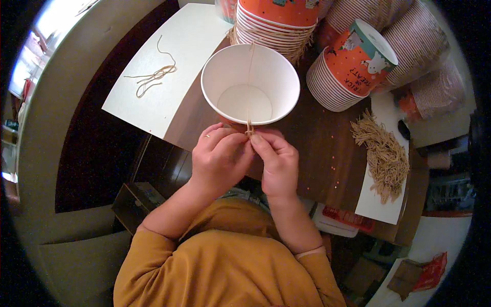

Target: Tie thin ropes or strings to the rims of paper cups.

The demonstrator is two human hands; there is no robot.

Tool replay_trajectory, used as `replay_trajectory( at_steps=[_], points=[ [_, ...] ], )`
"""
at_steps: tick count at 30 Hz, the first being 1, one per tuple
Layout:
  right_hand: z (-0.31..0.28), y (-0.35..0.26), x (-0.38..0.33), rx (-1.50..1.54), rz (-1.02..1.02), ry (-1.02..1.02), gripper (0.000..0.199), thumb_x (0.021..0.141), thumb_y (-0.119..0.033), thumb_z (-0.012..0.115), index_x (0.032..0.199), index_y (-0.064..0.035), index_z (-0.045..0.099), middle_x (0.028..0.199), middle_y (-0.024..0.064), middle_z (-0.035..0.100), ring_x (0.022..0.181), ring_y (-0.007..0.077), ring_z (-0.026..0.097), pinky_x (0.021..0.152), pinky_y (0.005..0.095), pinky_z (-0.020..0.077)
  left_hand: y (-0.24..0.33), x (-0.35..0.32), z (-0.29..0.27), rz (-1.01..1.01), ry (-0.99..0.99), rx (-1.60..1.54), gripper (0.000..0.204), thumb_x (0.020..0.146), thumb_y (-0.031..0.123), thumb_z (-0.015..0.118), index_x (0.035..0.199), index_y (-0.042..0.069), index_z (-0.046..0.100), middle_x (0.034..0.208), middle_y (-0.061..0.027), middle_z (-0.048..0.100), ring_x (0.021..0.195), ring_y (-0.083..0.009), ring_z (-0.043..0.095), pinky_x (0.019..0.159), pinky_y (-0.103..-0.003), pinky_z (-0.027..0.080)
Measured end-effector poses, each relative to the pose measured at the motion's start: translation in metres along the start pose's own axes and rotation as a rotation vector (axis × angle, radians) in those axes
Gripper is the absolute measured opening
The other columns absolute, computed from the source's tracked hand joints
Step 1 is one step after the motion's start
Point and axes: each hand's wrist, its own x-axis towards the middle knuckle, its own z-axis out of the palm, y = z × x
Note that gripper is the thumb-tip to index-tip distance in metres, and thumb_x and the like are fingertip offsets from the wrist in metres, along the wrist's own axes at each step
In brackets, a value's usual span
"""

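A large paper bucket (pixel 250 84), white inside, stands on the brown table with its mouth tilted up toward me. A thin tan twine (pixel 249 125) spans its mouth from the far rim and comes over the near rim. Just outside that near rim, my left hand (pixel 220 153) and my right hand (pixel 276 156) meet. Both are closed, with thumbs and fingertips pinching the twine where it leaves the rim. A ring sits on a finger of my left hand. The exact form of the twine between my fingertips is too small to tell.
Behind the bucket rises an orange bucket stack (pixel 279 30); another orange-and-green stack (pixel 345 71) leans at the right. Wrapped stacks (pixel 419 43) stand farther back. Loose twine strands (pixel 153 77) lie on a white board at left. A tan twine bundle (pixel 381 156) lies at right.
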Motion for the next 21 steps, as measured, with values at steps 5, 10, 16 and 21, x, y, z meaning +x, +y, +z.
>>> replay_trajectory(
  at_steps=[5,10,16,21],
  points=[
    [-0.002,-0.004,0.001,-0.192,-0.145,0.011,0.016,0.085,-0.014,0.067,0.088,0.0017,0.069,0.084,0.0070,0.067,0.078,0.0130,0.062,0.072,0.0257,0.0486,0.004,0.003,-0.004,-0.163,-0.116,-0.138,0.012,0.072,0.004,0.070,0.082,0.003,0.063,0.076,-0.0074,0.064,0.070,-0.0206,0.063,0.068,-0.032,0.052],
    [-0.012,-0.007,0.007,-0.231,-0.072,-0.058,0.015,0.084,-0.013,0.067,0.087,0.0017,0.069,0.082,0.0078,0.066,0.077,0.0127,0.062,0.072,0.0265,0.0487,-0.004,0.008,-0.016,-0.738,-0.302,-0.818,0.007,0.083,0.005,0.063,0.083,-0.002,0.061,0.075,0.0001,0.062,0.069,-0.0050,0.055,0.061,-0.021,0.045],
    [-0.013,-0.005,0.010,-0.127,-0.015,-0.121,0.015,0.084,-0.013,0.067,0.088,0.0011,0.069,0.084,0.0071,0.067,0.075,0.0128,0.062,0.071,0.0260,0.0485,-0.016,0.003,-0.013,-0.787,-0.337,-1.014,0.004,0.081,0.002,0.062,0.084,0.000,0.061,0.076,-0.0001,0.061,0.070,-0.0065,0.055,0.067,-0.020,0.046],
    [-0.011,-0.008,0.009,-0.227,-0.116,-0.119,0.013,0.083,-0.011,0.068,0.088,0.0003,0.068,0.086,0.0072,0.066,0.080,0.0137,0.062,0.073,0.0259,0.0483,-0.004,0.003,-0.015,-0.749,-0.250,-0.961,0.007,0.081,0.003,0.064,0.086,-0.001,0.061,0.080,-0.0015,0.063,0.075,-0.0090,0.058,0.071,-0.023,0.048]
  ],
)
